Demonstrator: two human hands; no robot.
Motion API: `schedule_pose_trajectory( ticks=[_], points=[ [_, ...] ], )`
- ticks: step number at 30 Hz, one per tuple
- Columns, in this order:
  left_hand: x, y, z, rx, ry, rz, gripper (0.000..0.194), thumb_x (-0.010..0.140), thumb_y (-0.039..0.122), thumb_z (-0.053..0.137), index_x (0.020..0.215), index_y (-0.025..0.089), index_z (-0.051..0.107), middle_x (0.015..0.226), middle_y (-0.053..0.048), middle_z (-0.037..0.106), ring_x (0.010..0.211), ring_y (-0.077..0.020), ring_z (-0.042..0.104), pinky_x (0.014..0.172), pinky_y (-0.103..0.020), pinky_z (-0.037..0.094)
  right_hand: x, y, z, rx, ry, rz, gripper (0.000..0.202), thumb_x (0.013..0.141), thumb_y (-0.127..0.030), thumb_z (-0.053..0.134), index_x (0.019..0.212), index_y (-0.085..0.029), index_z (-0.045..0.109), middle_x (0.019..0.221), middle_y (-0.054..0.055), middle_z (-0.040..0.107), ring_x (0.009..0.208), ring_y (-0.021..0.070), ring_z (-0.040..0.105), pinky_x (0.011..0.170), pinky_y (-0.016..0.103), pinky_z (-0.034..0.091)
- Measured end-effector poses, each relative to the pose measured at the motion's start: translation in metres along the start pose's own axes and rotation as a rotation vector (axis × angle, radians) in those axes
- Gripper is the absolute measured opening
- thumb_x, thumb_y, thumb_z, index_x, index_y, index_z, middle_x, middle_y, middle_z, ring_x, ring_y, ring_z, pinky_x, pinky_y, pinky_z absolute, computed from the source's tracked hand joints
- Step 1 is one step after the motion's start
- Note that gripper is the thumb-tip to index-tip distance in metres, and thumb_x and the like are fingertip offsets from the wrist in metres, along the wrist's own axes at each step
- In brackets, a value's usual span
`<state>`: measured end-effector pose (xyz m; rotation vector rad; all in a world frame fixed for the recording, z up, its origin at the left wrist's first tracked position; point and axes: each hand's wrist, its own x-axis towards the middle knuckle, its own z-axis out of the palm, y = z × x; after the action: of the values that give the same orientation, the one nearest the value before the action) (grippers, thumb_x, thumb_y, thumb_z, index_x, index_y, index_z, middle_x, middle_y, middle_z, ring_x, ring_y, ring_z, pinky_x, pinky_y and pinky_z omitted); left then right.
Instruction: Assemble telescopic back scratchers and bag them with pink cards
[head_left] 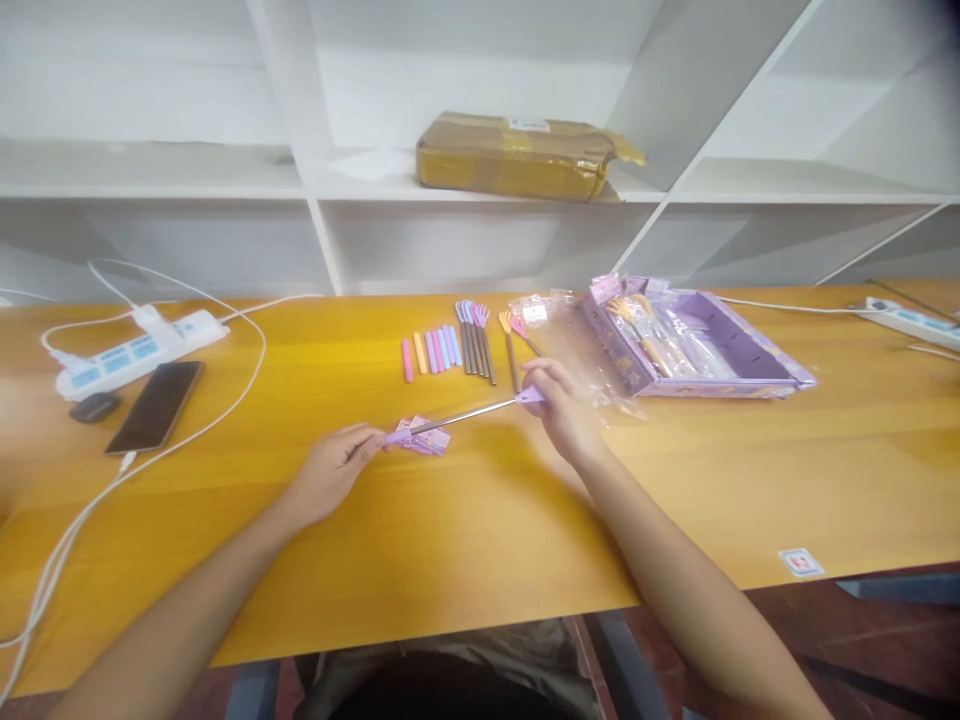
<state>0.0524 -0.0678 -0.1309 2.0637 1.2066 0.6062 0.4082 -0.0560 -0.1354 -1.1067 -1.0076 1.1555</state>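
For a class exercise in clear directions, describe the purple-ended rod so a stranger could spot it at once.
Look over the wooden table, before the white shelves. Near its middle, the purple-ended rod runs from the left hand to the right hand. Unlike the claw-headed sticks lying beyond, it is held.

Open near, crowded far

Bare tabletop (420,560) between the arms leaves passing room. Beyond, the rod (465,416) joining left hand (330,470) and right hand (562,415) bars the way, then clawed rods (476,350); purple box (731,388) blocks far right, white cable (264,348) left.
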Motion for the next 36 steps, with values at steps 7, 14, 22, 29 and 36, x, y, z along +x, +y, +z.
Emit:
schedule_pose_trajectory(
  ticks=[7, 14, 22, 29, 36],
  points=[
    [-0.002, -0.003, 0.005, 0.153, 0.087, 0.082, 0.043, 0.111, 0.048, 0.043, 0.115, 0.024, 0.077, 0.085, -0.001, 0.062, 0.077, -0.0163, 0.059, 0.074, -0.027, 0.045, -0.003, 0.013, 0.006, -0.104, 0.052, -0.046, 0.032, 0.091, -0.054, 0.071, 0.091, -0.023, 0.067, 0.071, -0.003, 0.05, 0.06, 0.0103, 0.043, 0.055, 0.025, 0.033],
    [-0.01, 0.0, 0.008, 0.247, 0.144, 0.195, 0.04, 0.113, 0.042, 0.042, 0.118, 0.021, 0.075, 0.087, -0.003, 0.064, 0.078, -0.0154, 0.061, 0.074, -0.026, 0.045, -0.007, 0.02, 0.007, -0.245, 0.086, -0.036, 0.032, 0.097, -0.051, 0.064, 0.083, -0.021, 0.065, 0.066, -0.003, 0.05, 0.06, 0.0116, 0.046, 0.058, 0.025, 0.034],
    [-0.014, 0.003, 0.008, 0.249, 0.152, 0.215, 0.037, 0.113, 0.039, 0.043, 0.118, 0.021, 0.074, 0.089, -0.003, 0.065, 0.079, -0.0151, 0.062, 0.072, -0.026, 0.044, -0.014, 0.024, 0.01, -0.322, 0.107, -0.046, 0.035, 0.099, -0.052, 0.06, 0.081, -0.022, 0.06, 0.068, -0.002, 0.05, 0.061, 0.0132, 0.045, 0.056, 0.027, 0.035],
    [-0.016, 0.003, 0.01, 0.222, 0.126, 0.218, 0.039, 0.113, 0.04, 0.042, 0.12, 0.02, 0.076, 0.087, -0.004, 0.063, 0.079, -0.0163, 0.06, 0.073, -0.027, 0.044, -0.017, 0.027, 0.009, -0.367, 0.105, -0.073, 0.039, 0.1, -0.056, 0.059, 0.08, -0.023, 0.058, 0.067, -0.002, 0.049, 0.062, 0.014, 0.046, 0.059, 0.029, 0.034],
    [-0.013, 0.001, 0.009, 0.158, 0.137, 0.209, 0.037, 0.112, 0.039, 0.045, 0.121, 0.021, 0.076, 0.087, -0.003, 0.062, 0.078, -0.0161, 0.058, 0.074, -0.027, 0.044, -0.025, 0.023, 0.016, -0.438, -0.022, -0.105, 0.047, 0.101, -0.066, 0.055, 0.082, -0.023, 0.06, 0.069, 0.0, 0.053, 0.063, 0.0161, 0.049, 0.061, 0.03, 0.039]
  ],
)
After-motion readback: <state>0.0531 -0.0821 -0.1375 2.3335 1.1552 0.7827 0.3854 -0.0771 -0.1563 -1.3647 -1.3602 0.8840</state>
